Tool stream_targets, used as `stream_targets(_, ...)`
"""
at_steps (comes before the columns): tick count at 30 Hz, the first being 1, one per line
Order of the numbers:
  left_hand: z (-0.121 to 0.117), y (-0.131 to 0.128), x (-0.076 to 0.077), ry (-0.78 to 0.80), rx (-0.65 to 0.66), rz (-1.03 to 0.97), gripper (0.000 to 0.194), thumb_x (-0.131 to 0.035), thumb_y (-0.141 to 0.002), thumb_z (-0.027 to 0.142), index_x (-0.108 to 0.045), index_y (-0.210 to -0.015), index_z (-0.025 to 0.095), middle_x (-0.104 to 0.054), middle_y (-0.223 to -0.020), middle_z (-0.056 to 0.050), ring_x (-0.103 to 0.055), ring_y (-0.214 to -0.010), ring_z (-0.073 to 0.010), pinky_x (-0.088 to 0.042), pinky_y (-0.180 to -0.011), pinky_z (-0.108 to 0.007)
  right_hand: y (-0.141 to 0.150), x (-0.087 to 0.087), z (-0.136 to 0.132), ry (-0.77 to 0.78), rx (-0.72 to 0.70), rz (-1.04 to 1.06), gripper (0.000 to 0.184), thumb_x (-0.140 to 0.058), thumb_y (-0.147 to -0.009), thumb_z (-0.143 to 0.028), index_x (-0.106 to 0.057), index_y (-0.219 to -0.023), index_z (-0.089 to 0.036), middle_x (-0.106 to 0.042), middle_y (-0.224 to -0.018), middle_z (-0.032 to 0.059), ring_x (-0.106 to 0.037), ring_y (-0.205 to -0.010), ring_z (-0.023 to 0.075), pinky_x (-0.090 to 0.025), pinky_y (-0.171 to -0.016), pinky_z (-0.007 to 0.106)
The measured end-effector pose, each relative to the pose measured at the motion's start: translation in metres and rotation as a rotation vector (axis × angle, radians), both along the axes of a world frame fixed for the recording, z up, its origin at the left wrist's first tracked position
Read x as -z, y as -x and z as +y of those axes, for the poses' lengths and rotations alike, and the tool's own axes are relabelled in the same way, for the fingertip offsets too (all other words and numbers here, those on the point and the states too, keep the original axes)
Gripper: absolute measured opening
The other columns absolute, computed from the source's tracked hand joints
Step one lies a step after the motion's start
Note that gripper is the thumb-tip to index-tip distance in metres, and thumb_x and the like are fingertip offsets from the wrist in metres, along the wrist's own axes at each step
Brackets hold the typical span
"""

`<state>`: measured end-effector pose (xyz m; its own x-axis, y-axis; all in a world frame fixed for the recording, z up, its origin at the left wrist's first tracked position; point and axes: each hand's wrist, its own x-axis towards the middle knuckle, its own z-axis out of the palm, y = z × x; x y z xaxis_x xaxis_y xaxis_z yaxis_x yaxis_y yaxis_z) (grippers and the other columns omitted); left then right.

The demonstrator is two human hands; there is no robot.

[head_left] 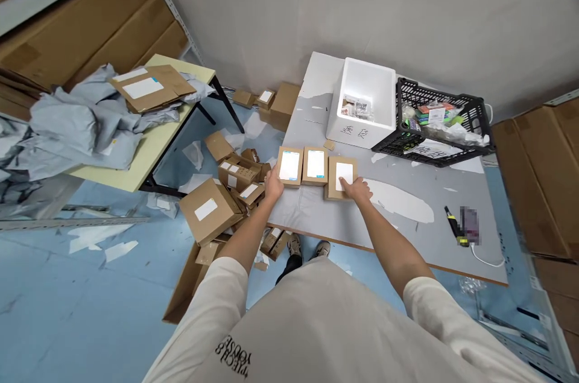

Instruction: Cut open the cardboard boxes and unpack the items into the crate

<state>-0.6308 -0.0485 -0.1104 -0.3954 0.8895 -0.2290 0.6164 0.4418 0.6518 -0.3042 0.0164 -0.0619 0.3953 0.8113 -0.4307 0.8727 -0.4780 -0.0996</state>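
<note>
Three small cardboard boxes lie side by side on the grey table: a left box (283,177), a middle box (315,180) and a right box (339,195). Each has a white label on top. My left hand (274,183) grips the left box along its outer side, with some fingers hidden. With the thumb on its label and the other fingers curled at its right side, my right hand (358,189) holds the right box. The left and middle boxes nearly touch, while the right one sits slightly closer to me.
A white foam box (337,127) and a black crate (393,140) with packaged goods stand at the table's back. A black-and-yellow tool (453,225) lies on the right. Cartons (203,193) crowd the floor at left, near a yellow table (131,183) with grey parcels.
</note>
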Motion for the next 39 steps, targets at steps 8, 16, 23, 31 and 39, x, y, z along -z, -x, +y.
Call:
stream_targets(8, -0.003, -0.002, -0.004, 0.068, 0.095, 0.097, 0.069, -0.044, -0.092, 0.011, -0.034, -0.158, 0.026, -0.051, -0.141, -0.015, -0.05, -0.131, -0.0324, -0.04, -0.111, -0.044, -0.023, 0.002, -0.033, 0.023, 0.109, 0.083, 0.093, -0.045, -0.08, -0.086, -0.046, -0.139, -0.014, -0.053, -0.14, 0.0259, -0.052, -0.13, 0.0417, -0.042, -0.104, 0.056)
stream_targets(16, 0.024, 0.0, -0.002, 0.066, 0.126, 0.113, 0.068, -0.049, -0.091, 0.012, -0.038, -0.156, 0.027, -0.054, -0.138, -0.017, -0.051, -0.129, -0.0361, -0.041, -0.108, -0.048, -0.027, -0.001, 0.001, -0.017, 0.12, 0.082, 0.091, -0.049, -0.079, -0.086, -0.049, -0.137, -0.015, -0.053, -0.139, 0.0263, -0.053, -0.128, 0.0427, -0.045, -0.102, 0.055)
stream_targets(23, 0.007, -0.002, -0.004, 0.111, 0.16, 0.1, 0.063, -0.047, -0.092, 0.014, -0.038, -0.154, 0.02, -0.053, -0.14, -0.018, -0.051, -0.131, -0.0336, -0.041, -0.109, -0.044, -0.021, 0.008, 0.01, -0.06, 0.011, 0.087, 0.084, -0.05, -0.082, -0.083, -0.052, -0.132, -0.016, -0.054, -0.139, 0.024, -0.052, -0.129, 0.0409, -0.045, -0.103, 0.053)
stream_targets(31, -0.004, 0.016, -0.008, 0.149, 0.136, 0.179, 0.064, -0.047, -0.09, 0.014, -0.039, -0.153, 0.02, -0.055, -0.135, -0.019, -0.052, -0.129, -0.036, -0.041, -0.107, -0.047, -0.013, 0.007, -0.017, 0.008, -0.043, 0.163, 0.079, -0.053, -0.081, -0.082, -0.052, -0.127, -0.017, -0.062, -0.127, 0.0212, -0.063, -0.116, 0.0368, -0.05, -0.094, 0.049)
stream_targets(39, -0.012, -0.015, -0.037, -0.038, 0.076, 0.228, 0.064, -0.047, -0.088, 0.01, -0.041, -0.151, 0.024, -0.044, -0.151, -0.016, -0.043, -0.137, -0.0347, -0.036, -0.111, -0.051, -0.02, 0.005, -0.039, -0.055, -0.014, 0.211, 0.072, -0.05, -0.088, -0.07, -0.049, -0.138, -0.017, -0.057, -0.137, 0.0213, -0.059, -0.123, 0.0363, -0.049, -0.098, 0.048)
